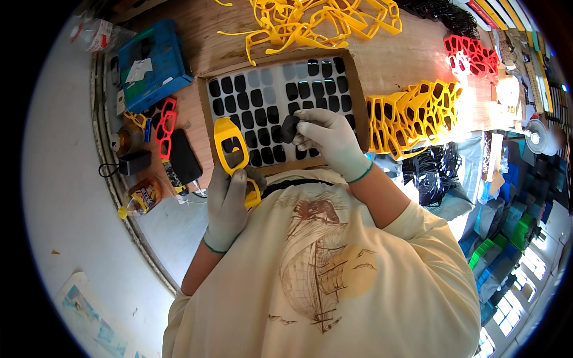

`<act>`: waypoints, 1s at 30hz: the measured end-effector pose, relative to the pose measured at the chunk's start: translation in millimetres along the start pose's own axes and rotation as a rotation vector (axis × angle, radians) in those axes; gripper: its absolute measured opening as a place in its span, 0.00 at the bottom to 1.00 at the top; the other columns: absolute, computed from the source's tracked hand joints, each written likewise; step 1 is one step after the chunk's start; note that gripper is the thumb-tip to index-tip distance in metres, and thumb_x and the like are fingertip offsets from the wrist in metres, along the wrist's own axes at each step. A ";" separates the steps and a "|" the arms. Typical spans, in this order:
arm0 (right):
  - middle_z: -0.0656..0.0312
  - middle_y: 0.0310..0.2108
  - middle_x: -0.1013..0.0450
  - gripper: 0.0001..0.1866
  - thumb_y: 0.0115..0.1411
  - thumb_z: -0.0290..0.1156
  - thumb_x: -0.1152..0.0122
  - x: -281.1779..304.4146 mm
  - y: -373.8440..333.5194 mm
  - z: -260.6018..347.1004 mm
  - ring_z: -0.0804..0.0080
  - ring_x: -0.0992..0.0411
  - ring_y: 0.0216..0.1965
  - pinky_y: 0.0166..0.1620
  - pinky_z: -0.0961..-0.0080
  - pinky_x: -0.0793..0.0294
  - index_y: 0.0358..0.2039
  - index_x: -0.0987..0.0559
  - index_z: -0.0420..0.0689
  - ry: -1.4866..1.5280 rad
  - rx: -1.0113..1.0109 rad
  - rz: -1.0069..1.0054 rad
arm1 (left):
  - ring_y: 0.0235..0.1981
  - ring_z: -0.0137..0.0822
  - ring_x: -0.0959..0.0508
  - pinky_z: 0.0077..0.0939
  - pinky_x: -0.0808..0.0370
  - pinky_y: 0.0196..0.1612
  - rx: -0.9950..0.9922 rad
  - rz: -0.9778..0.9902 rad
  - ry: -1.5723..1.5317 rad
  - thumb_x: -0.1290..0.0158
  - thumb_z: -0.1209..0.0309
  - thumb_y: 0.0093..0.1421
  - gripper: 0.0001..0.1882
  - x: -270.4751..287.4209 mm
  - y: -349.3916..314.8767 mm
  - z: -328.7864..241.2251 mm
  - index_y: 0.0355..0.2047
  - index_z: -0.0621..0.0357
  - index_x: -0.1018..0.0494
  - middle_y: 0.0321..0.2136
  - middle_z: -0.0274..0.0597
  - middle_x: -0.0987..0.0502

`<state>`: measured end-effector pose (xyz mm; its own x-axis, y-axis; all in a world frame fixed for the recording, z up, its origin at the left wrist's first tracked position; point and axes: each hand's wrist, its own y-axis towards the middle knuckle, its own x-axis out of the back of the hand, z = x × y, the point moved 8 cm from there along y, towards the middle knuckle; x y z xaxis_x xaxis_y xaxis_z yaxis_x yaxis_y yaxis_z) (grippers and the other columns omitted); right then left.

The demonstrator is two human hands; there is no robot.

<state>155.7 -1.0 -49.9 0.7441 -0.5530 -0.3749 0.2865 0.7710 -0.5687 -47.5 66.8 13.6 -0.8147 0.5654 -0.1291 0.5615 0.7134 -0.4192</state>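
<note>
Gloved in pale grey, my left hand is closed round the lower end of a yellow glasses frame, which stands on end with a rim facing up. My right hand, in a matching glove, pinches a dark lens to the right of the frame, apart from it. Both hands are over the near part of a shallow cardboard box that lies on the table. Rows of dark lenses sit in the box on a pale sheet, and a few spots there look lighter.
Loose yellow frames lie beyond the box; more yellow frames stand stacked at its right. Red frames are farther right. On the left are a blue bin, red frames, a black phone and a snack bag.
</note>
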 end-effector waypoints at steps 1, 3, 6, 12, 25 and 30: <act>0.59 0.34 0.22 0.16 0.63 0.24 0.40 -0.4 -2.6 2.9 0.77 0.24 0.31 0.36 0.80 0.23 0.51 0.23 0.31 -0.042 0.000 0.008 | 0.32 0.30 0.22 0.20 0.30 0.34 0.007 0.001 0.011 0.61 0.71 0.71 0.17 -1.2 1.5 -1.2 0.57 0.63 0.36 0.32 0.44 0.22; 0.59 0.34 0.21 0.16 0.63 0.24 0.40 -1.8 -6.7 7.8 0.77 0.23 0.32 0.37 0.79 0.22 0.50 0.23 0.32 -0.127 0.001 0.021 | 0.34 0.31 0.22 0.22 0.29 0.37 0.023 -0.006 0.021 0.59 0.72 0.70 0.17 0.2 1.5 -0.9 0.56 0.64 0.36 0.34 0.43 0.23; 0.60 0.34 0.21 0.16 0.61 0.25 0.38 -18.2 -19.6 12.9 0.76 0.23 0.33 0.40 0.78 0.22 0.49 0.22 0.34 -0.254 0.026 0.073 | 0.38 0.31 0.23 0.27 0.24 0.44 0.010 -0.018 0.092 0.53 0.74 0.67 0.18 0.6 4.9 -1.5 0.56 0.65 0.37 0.38 0.43 0.23; 0.50 0.38 0.19 0.18 0.61 0.33 0.36 -63.2 -45.4 14.9 0.65 0.19 0.40 0.46 0.72 0.21 0.49 0.23 0.37 -0.545 0.205 0.291 | 0.40 0.28 0.23 0.23 0.24 0.45 -0.015 -0.078 0.211 0.44 0.76 0.61 0.24 9.3 5.4 -6.6 0.56 0.65 0.35 0.41 0.40 0.23; 0.46 0.40 0.20 0.21 0.63 0.38 0.41 -39.5 -37.4 3.2 0.53 0.20 0.44 0.51 0.66 0.23 0.49 0.22 0.34 -0.818 0.099 0.311 | 0.34 0.24 0.26 0.20 0.26 0.40 -0.209 -0.290 -0.018 0.51 0.79 0.63 0.17 54.1 21.5 -38.8 0.52 0.64 0.35 0.34 0.39 0.26; 0.44 0.40 0.20 0.21 0.63 0.39 0.42 -36.6 -34.7 5.2 0.50 0.21 0.44 0.51 0.64 0.23 0.48 0.22 0.35 -0.872 0.109 0.328 | 0.34 0.26 0.25 0.21 0.27 0.40 -0.172 -0.293 -0.025 0.52 0.79 0.64 0.16 42.6 22.7 -32.0 0.52 0.64 0.35 0.35 0.39 0.25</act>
<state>121.7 -5.9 -12.6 0.9747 0.0954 0.2021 0.0043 0.8961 -0.4439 -64.9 120.3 27.3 -0.9470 0.3175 -0.0487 0.3178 0.9045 -0.2844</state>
